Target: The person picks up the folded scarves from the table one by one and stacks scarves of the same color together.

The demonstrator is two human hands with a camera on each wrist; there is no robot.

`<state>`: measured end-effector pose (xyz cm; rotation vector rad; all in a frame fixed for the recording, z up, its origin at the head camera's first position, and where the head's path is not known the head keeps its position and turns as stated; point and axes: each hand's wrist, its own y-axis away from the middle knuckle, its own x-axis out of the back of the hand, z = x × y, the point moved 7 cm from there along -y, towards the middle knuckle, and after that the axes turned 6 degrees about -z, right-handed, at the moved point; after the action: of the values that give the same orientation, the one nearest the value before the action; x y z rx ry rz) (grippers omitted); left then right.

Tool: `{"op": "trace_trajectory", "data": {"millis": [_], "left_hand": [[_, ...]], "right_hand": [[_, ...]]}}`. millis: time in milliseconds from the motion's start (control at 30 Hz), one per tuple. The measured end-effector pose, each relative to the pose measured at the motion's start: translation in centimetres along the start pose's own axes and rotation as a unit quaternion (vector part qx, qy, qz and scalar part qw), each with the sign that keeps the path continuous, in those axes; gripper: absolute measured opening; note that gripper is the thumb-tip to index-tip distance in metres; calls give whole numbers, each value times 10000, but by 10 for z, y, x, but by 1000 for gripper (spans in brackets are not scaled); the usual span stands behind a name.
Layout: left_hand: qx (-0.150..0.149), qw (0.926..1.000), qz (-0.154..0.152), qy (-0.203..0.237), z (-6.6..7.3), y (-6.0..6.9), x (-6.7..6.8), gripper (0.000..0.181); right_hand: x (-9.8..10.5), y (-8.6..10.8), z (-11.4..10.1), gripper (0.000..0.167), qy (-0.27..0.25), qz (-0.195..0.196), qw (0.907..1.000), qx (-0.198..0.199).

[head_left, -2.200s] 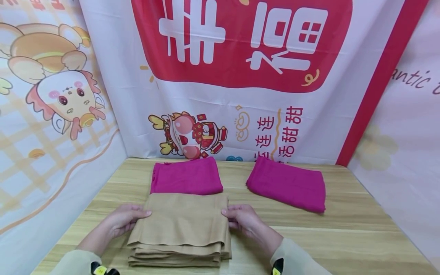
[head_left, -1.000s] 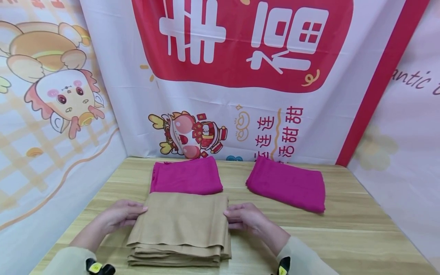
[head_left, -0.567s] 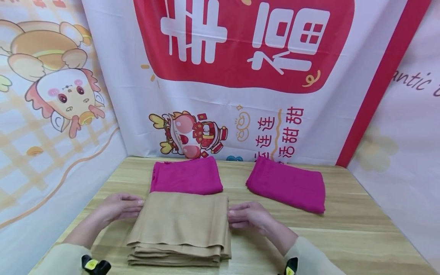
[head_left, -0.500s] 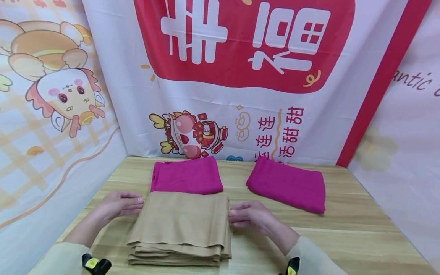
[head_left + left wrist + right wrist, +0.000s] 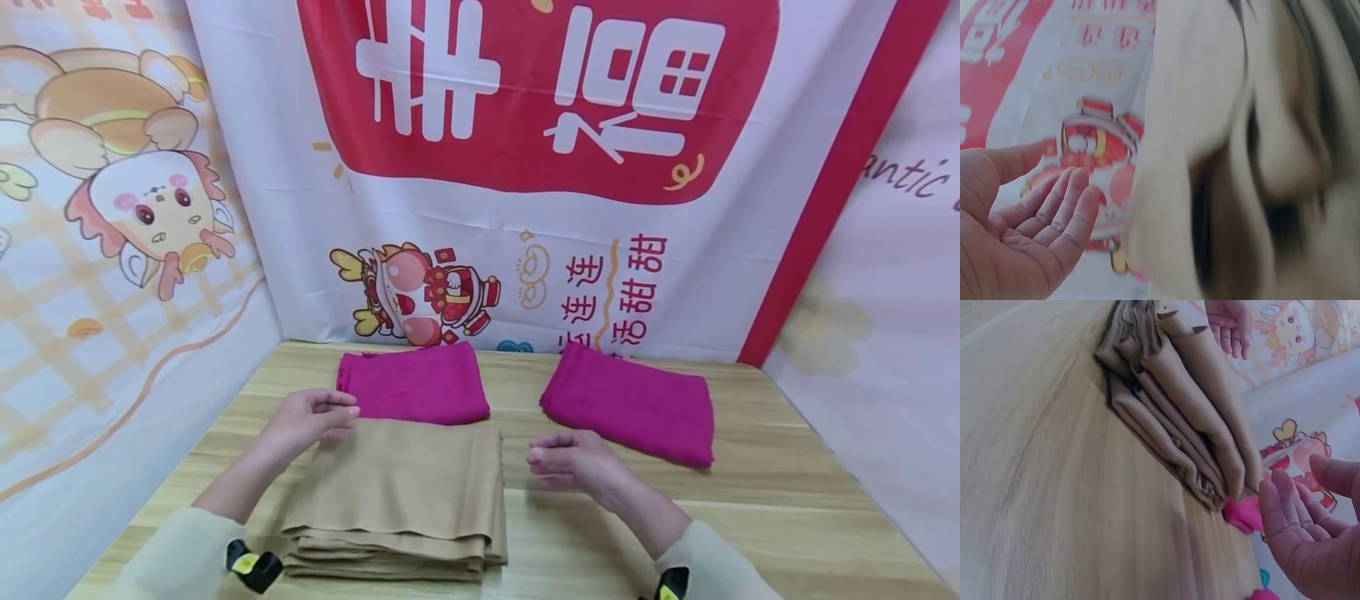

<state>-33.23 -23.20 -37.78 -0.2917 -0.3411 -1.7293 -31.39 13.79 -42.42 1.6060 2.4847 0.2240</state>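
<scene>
A stack of folded tan cloth [image 5: 408, 483] lies at the near middle of the table, its layers showing along the front edge. Over its far left corner hovers my left hand [image 5: 311, 421], fingers loosely bent with nothing in them. The left wrist view shows that palm bare, apart from the blurred cloth. To the right of the stack, my right hand [image 5: 577, 462] is held above the tabletop, a gap between it and the cloth. In the right wrist view the right hand's fingers [image 5: 1282, 503] are relaxed and hold nothing, with the tan cloth's folded layers [image 5: 1172, 406] beyond.
Behind the tan stack lies a folded magenta cloth [image 5: 416, 383], partly covered by it. A second magenta cloth [image 5: 630, 404] rests at the back right. The wooden table [image 5: 720, 533] meets printed fabric hangings [image 5: 300, 250] at its back and sides.
Both hands have let go of the tan stack's sides. My left hand has risen and shifted forward and right over its corner; my right hand has moved off to the right. The cloths stay put.
</scene>
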Motion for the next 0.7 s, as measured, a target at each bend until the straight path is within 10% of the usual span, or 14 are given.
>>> {"op": "trace_trajectory", "data": {"millis": [700], "left_hand": [[-1297, 9880, -666, -512, 92, -47, -149, 22]], "right_hand": [[87, 40, -32, 36, 1403, 1259, 9811, 437]]}}
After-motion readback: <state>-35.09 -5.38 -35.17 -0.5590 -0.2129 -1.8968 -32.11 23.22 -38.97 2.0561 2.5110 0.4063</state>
